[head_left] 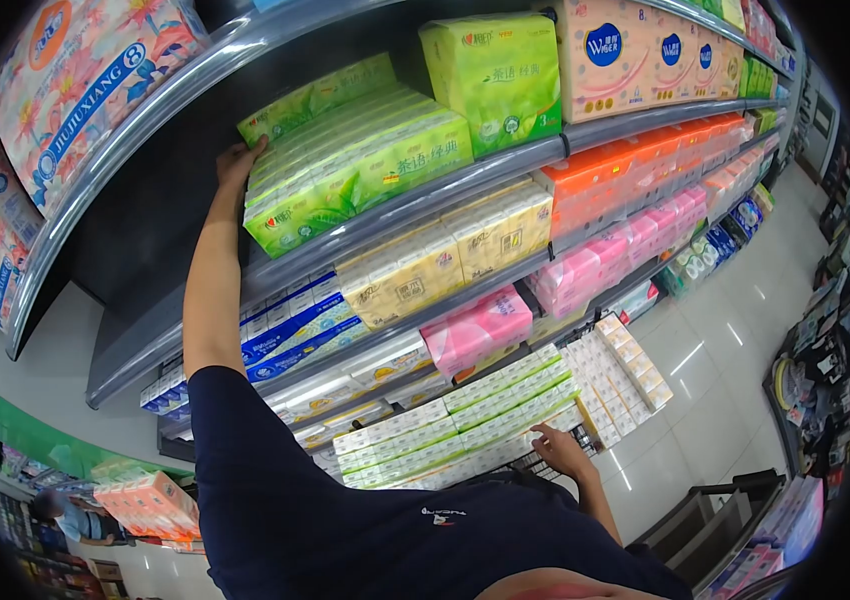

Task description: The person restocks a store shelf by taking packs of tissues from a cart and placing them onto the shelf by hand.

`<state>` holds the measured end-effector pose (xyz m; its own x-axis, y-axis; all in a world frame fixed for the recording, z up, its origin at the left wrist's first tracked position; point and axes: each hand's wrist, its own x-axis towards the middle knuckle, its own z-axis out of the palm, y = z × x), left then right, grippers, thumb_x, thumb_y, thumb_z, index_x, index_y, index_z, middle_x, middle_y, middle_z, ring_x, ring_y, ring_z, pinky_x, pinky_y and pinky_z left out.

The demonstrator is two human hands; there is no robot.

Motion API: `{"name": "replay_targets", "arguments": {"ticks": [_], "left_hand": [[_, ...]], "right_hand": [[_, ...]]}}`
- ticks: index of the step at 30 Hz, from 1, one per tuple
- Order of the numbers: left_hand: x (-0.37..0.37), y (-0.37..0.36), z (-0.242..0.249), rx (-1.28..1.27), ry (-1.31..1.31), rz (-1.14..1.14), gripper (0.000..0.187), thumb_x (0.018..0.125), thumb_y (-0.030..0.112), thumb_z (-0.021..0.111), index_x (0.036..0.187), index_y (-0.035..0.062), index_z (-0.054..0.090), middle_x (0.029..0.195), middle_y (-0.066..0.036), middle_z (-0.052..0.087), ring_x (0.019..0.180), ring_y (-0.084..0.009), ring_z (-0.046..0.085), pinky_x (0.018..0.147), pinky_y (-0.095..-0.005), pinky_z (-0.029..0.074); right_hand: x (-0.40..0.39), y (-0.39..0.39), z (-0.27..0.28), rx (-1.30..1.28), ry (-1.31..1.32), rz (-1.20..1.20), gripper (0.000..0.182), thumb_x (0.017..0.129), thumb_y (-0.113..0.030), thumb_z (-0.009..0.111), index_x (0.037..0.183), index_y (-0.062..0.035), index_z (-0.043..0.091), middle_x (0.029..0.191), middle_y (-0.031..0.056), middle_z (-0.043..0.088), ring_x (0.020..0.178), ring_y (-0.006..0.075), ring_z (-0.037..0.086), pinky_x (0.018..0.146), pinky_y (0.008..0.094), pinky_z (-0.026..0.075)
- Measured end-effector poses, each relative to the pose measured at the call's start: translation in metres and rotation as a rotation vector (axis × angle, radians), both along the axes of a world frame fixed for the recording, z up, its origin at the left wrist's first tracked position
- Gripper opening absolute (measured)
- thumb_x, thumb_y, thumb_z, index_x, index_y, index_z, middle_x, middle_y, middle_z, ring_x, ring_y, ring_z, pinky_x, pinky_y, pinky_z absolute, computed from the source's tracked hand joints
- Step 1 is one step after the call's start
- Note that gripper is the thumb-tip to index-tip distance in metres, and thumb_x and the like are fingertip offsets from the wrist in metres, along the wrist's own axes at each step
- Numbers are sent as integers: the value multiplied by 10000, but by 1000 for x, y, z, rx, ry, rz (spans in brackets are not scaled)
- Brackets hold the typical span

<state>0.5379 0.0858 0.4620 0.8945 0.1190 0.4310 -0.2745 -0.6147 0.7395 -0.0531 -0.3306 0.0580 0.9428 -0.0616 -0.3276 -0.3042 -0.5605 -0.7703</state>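
Note:
My left hand (242,162) is raised to the upper shelf, its bent fingers at the left end of a long green tissue pack (330,95) that lies tilted behind other packs. In front of it, a row of green tissue packs (360,175) lies on the shelf, and an upright green pack (493,85) stands to their right. Low in the view, my right hand (562,450) is held out with its fingers apart and nothing in them, beside green and white tissue packs (460,420) stacked in a dark wire cart.
Peach packs (645,55) stand farther right on the upper shelf. Yellow (405,270), orange (635,155) and pink packs (625,235) fill lower levels. White packs (615,380) lie beside the cart. Floral packs (95,90) sit at left. Another person (80,520) is far off, lower left.

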Motion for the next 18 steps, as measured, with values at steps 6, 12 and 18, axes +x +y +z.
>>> {"name": "replay_targets", "arguments": {"ticks": [6, 12, 18], "left_hand": [[57, 35, -6, -419, 273, -418, 529, 886, 346, 884, 1248, 1, 712, 1220, -127, 737, 1102, -189, 689, 956, -371, 536], [-83, 25, 48, -181, -161, -64, 421, 1001, 246, 733, 1351, 23, 663, 1345, -127, 686, 1268, -239, 633, 1070, -383, 493], [-325, -13, -59, 39, -1139, 181, 231, 1108, 52, 530, 1306, -58, 571, 1287, -205, 684, 1209, -292, 682, 1084, -379, 512]], "right_hand": [[-2, -5, -15, -17, -38, 19, 425, 1025, -226, 644, 1409, -44, 621, 1075, 220, 785, 965, 370, 777, 891, 434, 593], [3, -5, -5, -18, -33, 46, 424, 1020, -232, 648, 1401, -46, 632, 1078, 214, 785, 987, 373, 773, 896, 450, 592], [11, 2, -6, -67, -86, 85, 361, 1006, -236, 666, 1331, -79, 672, 1022, 205, 770, 913, 385, 746, 817, 474, 589]]}}
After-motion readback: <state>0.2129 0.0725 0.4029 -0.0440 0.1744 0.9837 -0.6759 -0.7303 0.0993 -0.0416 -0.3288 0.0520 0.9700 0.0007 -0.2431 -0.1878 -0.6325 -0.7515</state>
